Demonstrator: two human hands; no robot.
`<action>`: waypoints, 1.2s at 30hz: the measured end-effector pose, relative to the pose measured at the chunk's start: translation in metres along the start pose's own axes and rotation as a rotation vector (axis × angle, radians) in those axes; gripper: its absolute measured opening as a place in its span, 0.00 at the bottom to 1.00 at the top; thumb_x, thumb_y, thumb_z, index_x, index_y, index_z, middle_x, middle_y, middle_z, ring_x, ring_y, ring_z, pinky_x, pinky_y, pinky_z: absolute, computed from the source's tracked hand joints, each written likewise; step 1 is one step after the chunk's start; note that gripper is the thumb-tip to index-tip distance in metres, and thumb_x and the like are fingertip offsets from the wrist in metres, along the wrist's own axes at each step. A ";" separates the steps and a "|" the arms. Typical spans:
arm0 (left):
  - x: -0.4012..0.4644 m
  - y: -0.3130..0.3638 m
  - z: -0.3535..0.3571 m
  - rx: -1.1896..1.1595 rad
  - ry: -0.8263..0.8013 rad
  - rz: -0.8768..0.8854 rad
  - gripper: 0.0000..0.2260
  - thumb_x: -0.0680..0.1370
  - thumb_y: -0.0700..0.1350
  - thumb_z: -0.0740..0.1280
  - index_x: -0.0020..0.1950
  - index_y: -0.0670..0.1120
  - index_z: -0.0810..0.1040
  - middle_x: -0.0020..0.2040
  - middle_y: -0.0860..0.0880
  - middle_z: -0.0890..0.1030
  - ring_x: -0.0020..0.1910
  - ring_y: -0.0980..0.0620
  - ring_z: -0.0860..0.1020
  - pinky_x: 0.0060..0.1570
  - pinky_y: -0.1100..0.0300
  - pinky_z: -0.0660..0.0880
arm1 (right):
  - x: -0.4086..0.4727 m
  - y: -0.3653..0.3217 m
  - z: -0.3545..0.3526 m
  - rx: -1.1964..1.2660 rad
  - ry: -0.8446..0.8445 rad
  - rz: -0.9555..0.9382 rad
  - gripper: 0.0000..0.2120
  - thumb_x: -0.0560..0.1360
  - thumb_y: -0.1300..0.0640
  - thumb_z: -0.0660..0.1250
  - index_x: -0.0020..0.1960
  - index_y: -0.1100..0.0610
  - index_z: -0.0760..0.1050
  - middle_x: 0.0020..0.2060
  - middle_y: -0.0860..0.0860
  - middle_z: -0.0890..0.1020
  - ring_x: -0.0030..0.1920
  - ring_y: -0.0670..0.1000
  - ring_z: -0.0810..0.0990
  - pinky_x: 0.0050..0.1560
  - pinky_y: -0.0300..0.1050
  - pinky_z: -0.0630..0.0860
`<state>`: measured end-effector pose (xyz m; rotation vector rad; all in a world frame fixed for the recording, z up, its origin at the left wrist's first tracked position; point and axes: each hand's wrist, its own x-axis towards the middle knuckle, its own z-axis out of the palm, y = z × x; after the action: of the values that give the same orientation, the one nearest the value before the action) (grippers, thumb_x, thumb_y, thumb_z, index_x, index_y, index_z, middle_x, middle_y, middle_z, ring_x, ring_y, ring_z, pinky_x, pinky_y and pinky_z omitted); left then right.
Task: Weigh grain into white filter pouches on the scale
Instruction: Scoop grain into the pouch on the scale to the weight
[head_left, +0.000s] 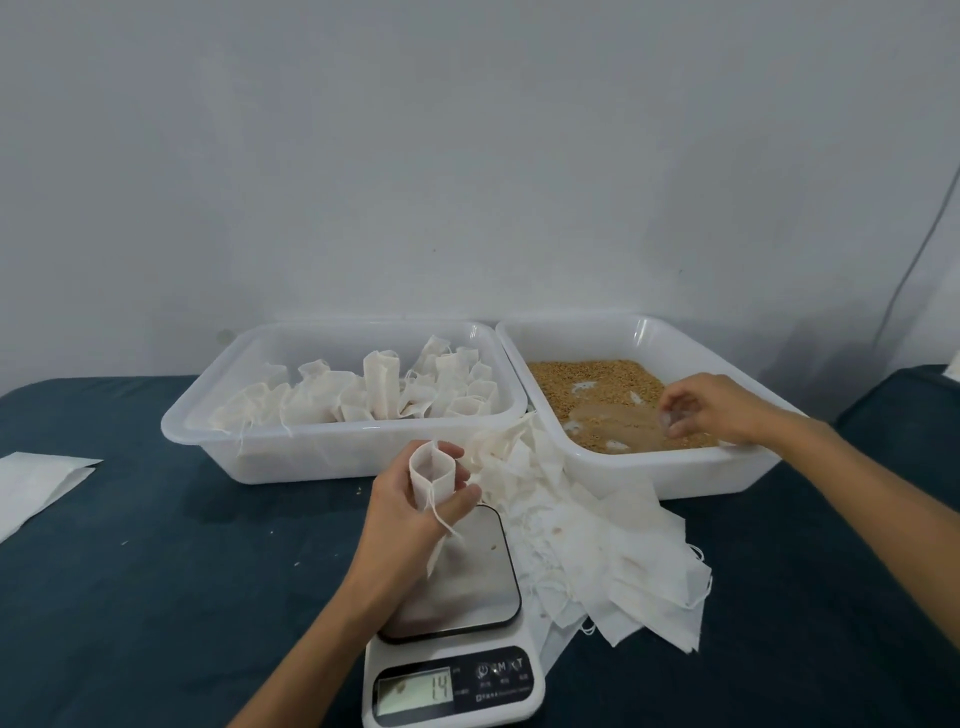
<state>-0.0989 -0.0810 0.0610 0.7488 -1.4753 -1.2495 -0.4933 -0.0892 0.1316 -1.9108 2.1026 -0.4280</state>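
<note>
My left hand (410, 506) holds a white filter pouch (432, 475) upright with its mouth open, just above the scale (467, 577). The scale's display (415, 693) reads 14. My right hand (711, 408) is over the grain (587, 379) in the right tub (649, 332) and pinches a small clear cup (675, 418). A pile of flat empty pouches (597, 540) lies between the scale and the grain tub.
The left white tub (270, 452) holds several filled pouches (382, 389) standing or leaning. A white sheet (36, 483) lies at the table's left edge. A dark blue cloth (156, 571) covers the table. A grey wall stands right behind both tubs.
</note>
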 end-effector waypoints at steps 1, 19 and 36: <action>0.000 0.001 0.001 -0.015 -0.007 -0.010 0.14 0.72 0.41 0.78 0.55 0.48 0.82 0.45 0.46 0.83 0.43 0.55 0.82 0.42 0.65 0.79 | -0.001 -0.002 -0.001 0.022 0.015 -0.015 0.08 0.71 0.64 0.78 0.43 0.54 0.81 0.44 0.48 0.85 0.52 0.48 0.82 0.63 0.51 0.75; -0.003 -0.005 0.005 0.120 -0.112 -0.030 0.12 0.73 0.45 0.78 0.53 0.49 0.80 0.46 0.48 0.84 0.47 0.47 0.84 0.50 0.50 0.83 | -0.031 -0.115 -0.005 0.090 0.039 -0.437 0.14 0.70 0.59 0.78 0.52 0.45 0.84 0.50 0.32 0.83 0.54 0.31 0.79 0.53 0.23 0.69; -0.003 -0.004 0.006 0.202 -0.084 -0.061 0.16 0.73 0.48 0.78 0.59 0.53 0.80 0.53 0.56 0.85 0.54 0.55 0.83 0.61 0.47 0.79 | -0.035 -0.153 -0.019 -0.224 0.159 -0.603 0.17 0.70 0.58 0.79 0.58 0.48 0.84 0.46 0.40 0.82 0.49 0.42 0.78 0.52 0.40 0.71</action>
<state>-0.1043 -0.0778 0.0565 0.8897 -1.6760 -1.2014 -0.3573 -0.0670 0.2082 -2.7226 1.6753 -0.4892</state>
